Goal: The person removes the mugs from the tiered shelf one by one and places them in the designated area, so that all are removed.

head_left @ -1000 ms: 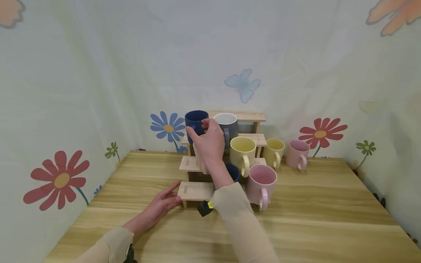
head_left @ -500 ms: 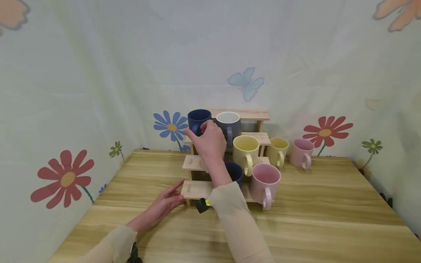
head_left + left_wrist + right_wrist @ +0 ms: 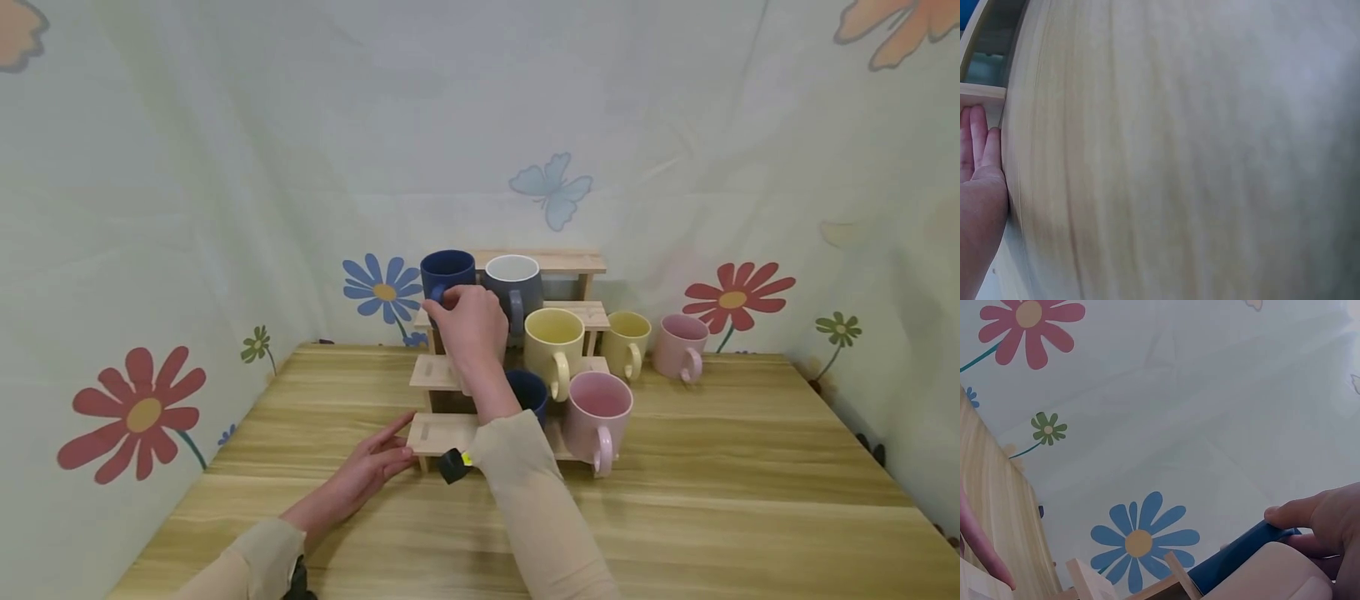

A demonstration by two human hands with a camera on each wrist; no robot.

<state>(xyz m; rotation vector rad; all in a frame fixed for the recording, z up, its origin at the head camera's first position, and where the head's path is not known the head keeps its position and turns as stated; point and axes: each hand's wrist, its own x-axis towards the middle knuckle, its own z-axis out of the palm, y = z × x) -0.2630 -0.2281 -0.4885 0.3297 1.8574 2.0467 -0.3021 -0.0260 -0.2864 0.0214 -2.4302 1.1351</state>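
Thumb and fingertips of the right hand (image 3: 474, 329), more widely parted in the earlier frame, have been drawn together, and the handle of the dark blue mug (image 3: 452, 279) is now pinched between them, just above and left of the centre of the head view. The mug is seen upright at an upper step of the wooden stepped shelf (image 3: 442, 436); whether it is lifted cannot be told, since its base is covered. Left of centre and lower, the shelf's front corner is touched by the left hand (image 3: 367, 467), whose fingers are extended, with nothing grasped. Judged by its look, the mug is ceramic: rigid, fairly weighty, probably smooth, and easily chipped if knocked. Held by the handle alone, it may be tipped, as its weight is hung to one side; a firmer hold could be had with the body steadied too. Care is called for to its right in the frame, where the grey mug (image 3: 529, 296) is set close by, and around the pale mug (image 3: 1266, 572), shown near the fingers at lower right of the right wrist view.
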